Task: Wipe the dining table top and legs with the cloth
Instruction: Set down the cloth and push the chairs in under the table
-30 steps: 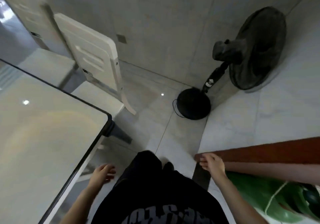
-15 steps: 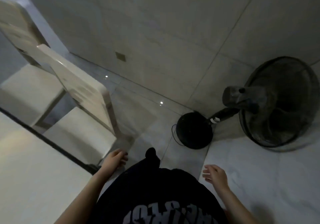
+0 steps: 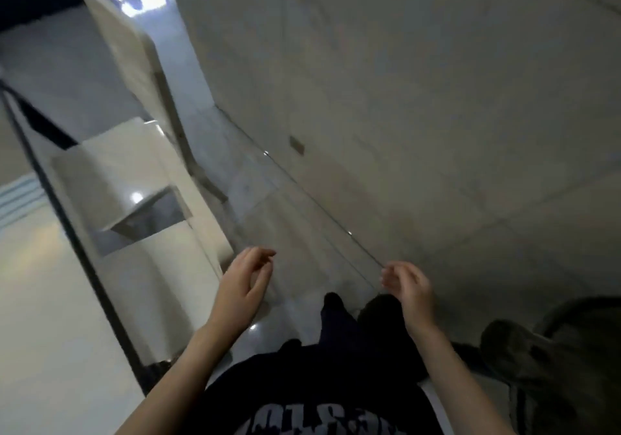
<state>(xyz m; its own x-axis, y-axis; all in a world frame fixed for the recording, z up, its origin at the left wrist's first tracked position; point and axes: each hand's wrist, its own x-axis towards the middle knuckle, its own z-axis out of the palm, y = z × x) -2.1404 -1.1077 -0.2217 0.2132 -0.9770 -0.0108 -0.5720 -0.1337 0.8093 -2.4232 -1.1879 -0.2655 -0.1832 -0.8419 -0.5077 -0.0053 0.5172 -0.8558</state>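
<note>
Zero cloth in sight | left hand [image 3: 243, 287] and right hand [image 3: 410, 292] loosely curled, holding nothing | we grab one first, then dining table [image 3: 40, 317] top before legs

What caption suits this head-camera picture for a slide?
Left hand and right hand, empty and loosely curled, beside the dining table and a pale chair; no cloth visible.

The surface [image 3: 50, 334] lies at the left. Along its right edge stand the near chair [image 3: 161, 266] and, behind it, the far chair [image 3: 117, 41]. The floor [image 3: 295, 233] runs between them and the wall [image 3: 403, 98]. The fan [image 3: 554, 367] sits at the lower right. The left hand [image 3: 242, 283] is beside the near chair, the right hand [image 3: 410, 290] nearer the fan.
</note>
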